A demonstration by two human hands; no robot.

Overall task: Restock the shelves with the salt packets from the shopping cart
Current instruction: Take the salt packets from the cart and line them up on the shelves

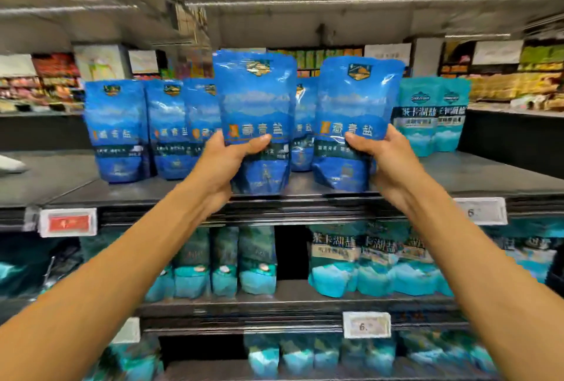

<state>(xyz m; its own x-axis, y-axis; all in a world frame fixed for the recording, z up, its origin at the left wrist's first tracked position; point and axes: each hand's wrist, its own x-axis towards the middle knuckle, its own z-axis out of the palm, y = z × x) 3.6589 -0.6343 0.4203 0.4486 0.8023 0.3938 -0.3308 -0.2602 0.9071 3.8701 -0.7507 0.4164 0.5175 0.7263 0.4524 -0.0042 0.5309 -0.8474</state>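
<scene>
Blue salt packet, left (256, 112): upright pouch, held at its lower half by the left hand (224, 164), thumb across the front, fingers wrapped behind. Its base sits at or just above the front edge of the top shelf (457, 176); contact cannot be told.

Blue salt packet, right (355, 118): same kind, upright with a slight tilt, gripped low on its right side by the right hand (387, 161), thumb pressed on the front. Its base appears to rest on the shelf near the front.

Row of matching blue packets (117, 130): standing further back on the same shelf, behind and to the left of the two held ones.

Teal packets (427, 115): two, standing at the right end of that row.

Lower shelves: teal and dark green packets (256, 261); price tags (366, 324) on the shelf edges. Shopping cart: not in view.

Risks, as judged:
- Both held packets stand close to the front lip; letting go there could tip them forward off the shelf.
- Soft pouches with loose contents may slump if set down uneven.
- Pushing them back could knock over the row behind.
- Picture is blurred, so exact gaps are uncertain.
</scene>
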